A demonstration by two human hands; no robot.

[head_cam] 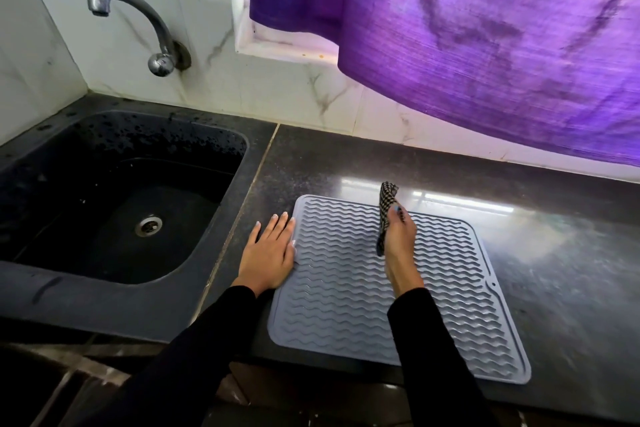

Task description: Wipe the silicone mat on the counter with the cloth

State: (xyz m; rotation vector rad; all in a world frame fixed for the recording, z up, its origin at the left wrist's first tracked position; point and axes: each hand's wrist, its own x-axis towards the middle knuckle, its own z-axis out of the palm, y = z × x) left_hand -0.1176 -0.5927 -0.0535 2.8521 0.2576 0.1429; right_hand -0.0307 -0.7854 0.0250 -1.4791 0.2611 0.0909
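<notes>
A grey silicone mat (346, 302) with wavy ridges lies flat on the dark counter (554, 270), its near edge at the counter's front. My right hand (400, 236) is over the mat's far middle, shut on a black-and-white checked cloth (386, 204) that sticks up past my fingers and hangs down beside my palm. My left hand (268, 250) rests flat with fingers spread on the counter at the mat's left edge, the fingertips touching that edge.
A dark sink (114, 198) with a metal drain is set into the counter to the left. A steel tap (138, 28) juts from the tiled wall above it. A purple curtain (485, 38) hangs over the back right of the counter.
</notes>
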